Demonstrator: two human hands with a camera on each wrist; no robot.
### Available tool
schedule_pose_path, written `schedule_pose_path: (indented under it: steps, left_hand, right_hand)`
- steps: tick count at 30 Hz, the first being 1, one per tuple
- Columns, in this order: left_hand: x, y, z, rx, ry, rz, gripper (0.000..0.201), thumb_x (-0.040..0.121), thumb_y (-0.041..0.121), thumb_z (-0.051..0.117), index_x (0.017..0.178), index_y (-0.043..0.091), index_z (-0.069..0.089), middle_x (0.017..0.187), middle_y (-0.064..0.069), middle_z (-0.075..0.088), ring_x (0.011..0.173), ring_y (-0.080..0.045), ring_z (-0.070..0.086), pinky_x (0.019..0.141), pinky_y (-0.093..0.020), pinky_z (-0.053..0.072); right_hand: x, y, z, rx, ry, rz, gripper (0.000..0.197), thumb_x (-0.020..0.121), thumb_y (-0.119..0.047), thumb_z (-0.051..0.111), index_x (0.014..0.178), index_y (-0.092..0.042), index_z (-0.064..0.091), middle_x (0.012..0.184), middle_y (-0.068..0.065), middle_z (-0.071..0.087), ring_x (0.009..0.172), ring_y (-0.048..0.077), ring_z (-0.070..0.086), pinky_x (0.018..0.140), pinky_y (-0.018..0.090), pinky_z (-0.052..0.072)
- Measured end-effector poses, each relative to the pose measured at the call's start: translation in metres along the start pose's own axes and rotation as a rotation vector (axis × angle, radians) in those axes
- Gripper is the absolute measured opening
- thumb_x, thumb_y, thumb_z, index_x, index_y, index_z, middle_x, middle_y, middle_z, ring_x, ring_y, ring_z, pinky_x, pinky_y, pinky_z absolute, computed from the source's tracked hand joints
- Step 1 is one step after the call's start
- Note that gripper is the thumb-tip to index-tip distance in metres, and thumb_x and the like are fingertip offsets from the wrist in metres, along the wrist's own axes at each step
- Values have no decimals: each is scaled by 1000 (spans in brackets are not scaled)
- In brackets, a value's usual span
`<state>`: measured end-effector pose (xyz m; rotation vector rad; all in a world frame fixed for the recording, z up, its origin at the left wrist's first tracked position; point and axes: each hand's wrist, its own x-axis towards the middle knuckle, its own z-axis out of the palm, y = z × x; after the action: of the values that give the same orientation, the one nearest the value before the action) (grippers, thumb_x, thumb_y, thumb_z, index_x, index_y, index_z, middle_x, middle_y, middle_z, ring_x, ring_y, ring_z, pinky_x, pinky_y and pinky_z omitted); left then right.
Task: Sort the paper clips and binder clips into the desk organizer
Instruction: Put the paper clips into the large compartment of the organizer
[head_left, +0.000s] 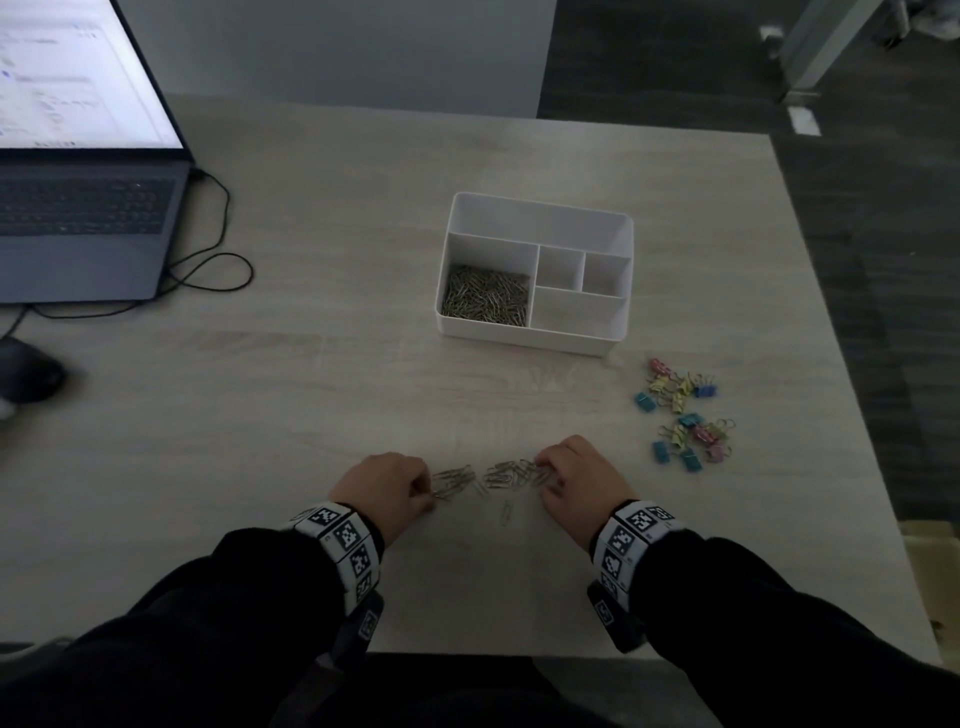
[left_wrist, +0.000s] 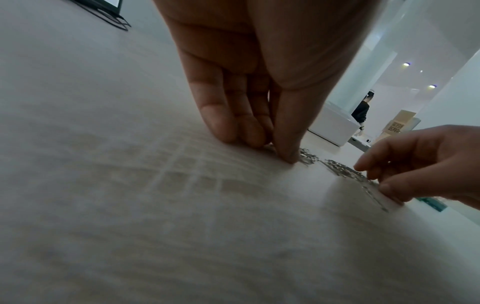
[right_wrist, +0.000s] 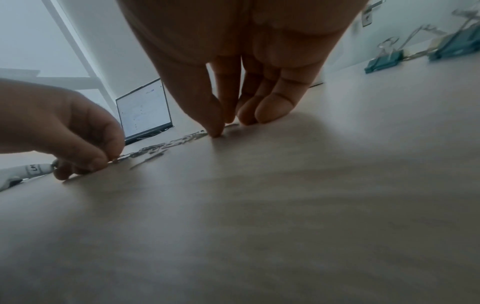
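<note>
Hands (head_left: 384, 486) (head_left: 571, 478) pinch loose paper clips (head_left: 493, 475); only head view shows filled organizer (head_left: 535, 213).

Matt wood-grain table (head_left: 332, 218); white organizer (head_left: 537, 218), probably plastic; metal paper clips (head_left: 485, 301).

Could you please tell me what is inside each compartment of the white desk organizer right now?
The desk organizer holds a heap of paper clips in its front-left compartment. The three smaller right compartments look empty. The long back compartment's floor is hidden behind its divider.

Dim room, seemingly dark floor (head_left: 675, 52)
</note>
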<state>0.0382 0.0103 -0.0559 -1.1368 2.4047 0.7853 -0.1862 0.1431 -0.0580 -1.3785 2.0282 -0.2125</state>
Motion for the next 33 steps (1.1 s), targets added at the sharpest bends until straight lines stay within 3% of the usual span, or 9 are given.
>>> schedule_pose_path:
  steps: [6,9,14,16,20,25,33]
  left_hand:
    - [11,21,2,-15,15,71,16,84,34,61,91,22,68,96,-4,66,94,-24,60,81,-30,45]
    - [12,23,3,-74,72,71,20,80,37,64,93,21,62,90,0,56,92,-24,59,77,-28,42]
    - [6,12,10,-63,74,39,79,57,59,73,125,28,46,117,3,42,104,-20,50,96,-34,45]
    - [6,15,11,-52,59,51,87,56,59,72,132,30,42,122,2,39,108,-22,49,99,-35,44]
    - [11,28,16,-6,61,134,65,66,46,72,125,30,50,119,-1,43,103,-25,52,94,-36,47]
    - [20,39,12,-33,42,202,34,82,37,59,114,27,60,106,-6,51,95,-29,56,85,-35,47]
    - [34,37,3,39,-26,210,29,91,42,50,109,25,65,101,-6,55,93,-27,59,78,-33,45]
  right_hand:
    - [4,-23,9,23,-29,-97,36,84,-22,59,120,-17,59,114,6,51,104,25,55,96,35,45]
    - [1,-22,8,36,3,-112,42,82,-25,64,123,-16,57,116,6,49,103,24,54,97,37,44]
    - [-6,-12,6,-113,-22,-7,80,73,-55,67,140,-23,38,127,1,36,115,22,40,106,34,36]
    - [-5,-14,9,-137,-35,-14,84,69,-57,68,140,-25,36,127,0,35,115,22,38,106,34,36]
    - [1,-24,18,-115,-50,-99,68,74,-43,68,134,-23,45,124,3,41,111,25,44,102,35,39]
    - [12,-36,23,-59,-26,-147,31,84,-31,60,113,-18,61,111,7,51,97,30,54,90,38,45]
    - [29,-42,21,-96,-96,-127,21,90,-26,54,106,-15,61,110,9,52,98,32,57,85,39,46]
